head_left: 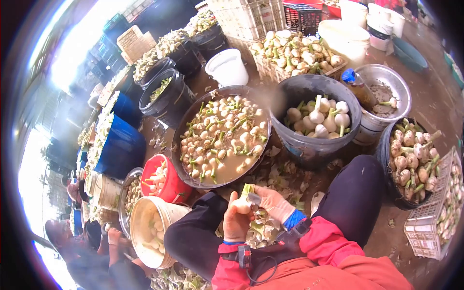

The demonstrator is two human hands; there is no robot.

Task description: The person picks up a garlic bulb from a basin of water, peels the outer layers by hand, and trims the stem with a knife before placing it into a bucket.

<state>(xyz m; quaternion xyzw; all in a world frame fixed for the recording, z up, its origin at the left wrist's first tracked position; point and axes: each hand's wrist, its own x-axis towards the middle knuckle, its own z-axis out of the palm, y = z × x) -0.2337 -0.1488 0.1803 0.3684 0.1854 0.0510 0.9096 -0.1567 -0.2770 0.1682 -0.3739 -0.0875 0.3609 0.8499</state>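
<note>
In the head view, my left hand (236,220) is closed around a garlic bulb (243,205) with a short green stem, held above my lap. My right hand (273,202) is closed beside it, its fingers meeting at the bulb; a small greyish thing, perhaps a blade, shows between the two hands. Peelings (268,229) lie below them. Ahead is a wide dark tub (178,159) of muddy water with floating bulbs. A dark bucket (309,145) holds clean white bulbs.
A red bucket (176,186) and a cream bucket (145,241) stand at left, near another person (92,256). On the right are a black tub (384,162) of unpeeled garlic and a crate (420,232). A metal basin (406,96) holds a blue-capped bottle (362,92).
</note>
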